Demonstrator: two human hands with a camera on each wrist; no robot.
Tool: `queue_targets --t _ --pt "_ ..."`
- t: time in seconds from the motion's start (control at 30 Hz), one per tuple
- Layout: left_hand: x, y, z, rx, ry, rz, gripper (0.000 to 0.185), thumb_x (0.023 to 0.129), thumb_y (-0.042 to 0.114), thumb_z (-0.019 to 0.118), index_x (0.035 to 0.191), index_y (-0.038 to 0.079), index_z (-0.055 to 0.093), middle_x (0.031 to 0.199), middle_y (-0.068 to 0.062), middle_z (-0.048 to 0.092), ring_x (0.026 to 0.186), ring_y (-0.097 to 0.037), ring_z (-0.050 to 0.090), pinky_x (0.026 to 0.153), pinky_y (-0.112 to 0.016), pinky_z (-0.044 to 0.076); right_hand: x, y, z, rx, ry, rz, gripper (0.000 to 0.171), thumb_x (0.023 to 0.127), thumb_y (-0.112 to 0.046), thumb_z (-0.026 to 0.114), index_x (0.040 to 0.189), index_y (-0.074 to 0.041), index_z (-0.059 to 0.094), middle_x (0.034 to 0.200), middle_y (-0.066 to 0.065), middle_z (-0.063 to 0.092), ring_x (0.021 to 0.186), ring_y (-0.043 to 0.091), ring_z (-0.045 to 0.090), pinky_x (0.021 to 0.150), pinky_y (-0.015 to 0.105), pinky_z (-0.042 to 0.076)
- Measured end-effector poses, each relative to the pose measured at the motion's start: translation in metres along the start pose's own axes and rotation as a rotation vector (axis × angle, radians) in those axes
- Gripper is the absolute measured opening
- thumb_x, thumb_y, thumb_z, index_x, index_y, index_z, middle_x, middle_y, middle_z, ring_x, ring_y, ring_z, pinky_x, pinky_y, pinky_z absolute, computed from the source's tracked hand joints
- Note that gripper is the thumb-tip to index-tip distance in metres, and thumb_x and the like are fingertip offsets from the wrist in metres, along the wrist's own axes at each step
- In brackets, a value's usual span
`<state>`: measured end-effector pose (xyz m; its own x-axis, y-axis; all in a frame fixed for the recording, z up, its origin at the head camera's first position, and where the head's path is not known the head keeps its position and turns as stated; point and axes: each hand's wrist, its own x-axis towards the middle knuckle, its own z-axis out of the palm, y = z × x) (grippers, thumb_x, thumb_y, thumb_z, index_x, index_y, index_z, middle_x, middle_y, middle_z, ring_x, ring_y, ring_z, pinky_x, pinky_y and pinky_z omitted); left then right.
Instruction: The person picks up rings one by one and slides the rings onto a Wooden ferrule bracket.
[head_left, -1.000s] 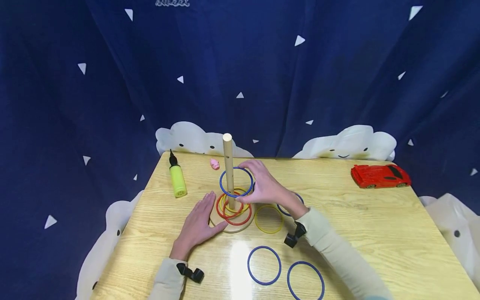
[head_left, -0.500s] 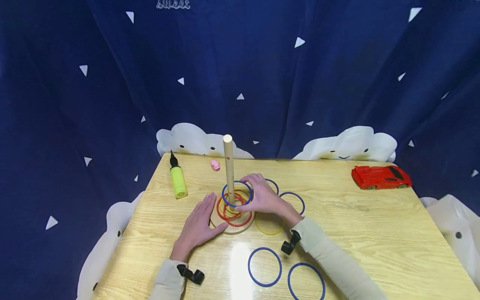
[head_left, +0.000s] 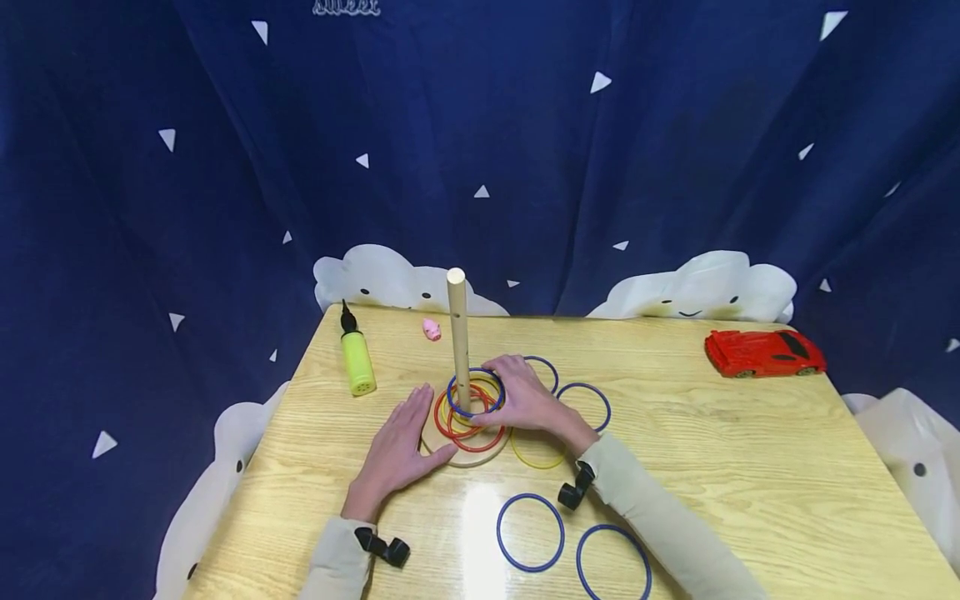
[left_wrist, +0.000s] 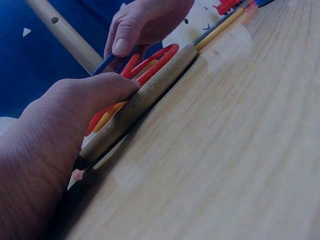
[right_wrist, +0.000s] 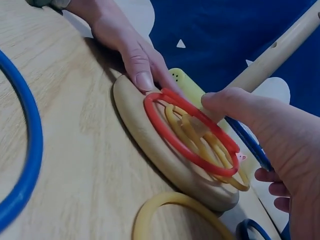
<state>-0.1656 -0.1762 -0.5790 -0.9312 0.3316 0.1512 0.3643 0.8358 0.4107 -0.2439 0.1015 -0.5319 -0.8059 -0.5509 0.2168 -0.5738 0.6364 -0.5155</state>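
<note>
Light wooden table (head_left: 750,467), glossy grain, set against a dark blue curtain. Directly on it: round wooden base (head_left: 467,450) with upright peg, near centre. Yellow ring (head_left: 537,458) lies flat just right of the base. Two blue rings (head_left: 529,531) (head_left: 612,562) at the near edge, side by side; two more (head_left: 585,405) (head_left: 546,371) behind the yellow one. Green pump (head_left: 357,362) back left, small pink figure (head_left: 431,330) near it. Red toy car (head_left: 763,352) back right.

Two bare hands, left hand (head_left: 395,451) and right hand (head_left: 527,401), long pale beige sleeves (head_left: 660,521) reaching to the wrists, snug cuffs, small black strap-mounted camera clip (head_left: 384,547) at the left wrist, matching black clip (head_left: 572,493) at the right wrist
</note>
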Motion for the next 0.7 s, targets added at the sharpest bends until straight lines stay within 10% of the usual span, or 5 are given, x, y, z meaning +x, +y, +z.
queue_targets --t 0.7 --pt "0.000 0.000 -0.001 -0.012 -0.004 0.000 0.109 0.090 0.078 0.058 0.168 0.011 0.019 0.174 -0.005 0.020 0.161 -0.021 0.016 0.130 -0.043 0.018 -0.053 0.033 -0.023 0.087 0.166 0.046 0.097 0.081 -0.053 0.085 0.156 -0.008 0.043 0.158 0.018 0.043 0.147 0.036 0.037 0.121 0.061 0.031"
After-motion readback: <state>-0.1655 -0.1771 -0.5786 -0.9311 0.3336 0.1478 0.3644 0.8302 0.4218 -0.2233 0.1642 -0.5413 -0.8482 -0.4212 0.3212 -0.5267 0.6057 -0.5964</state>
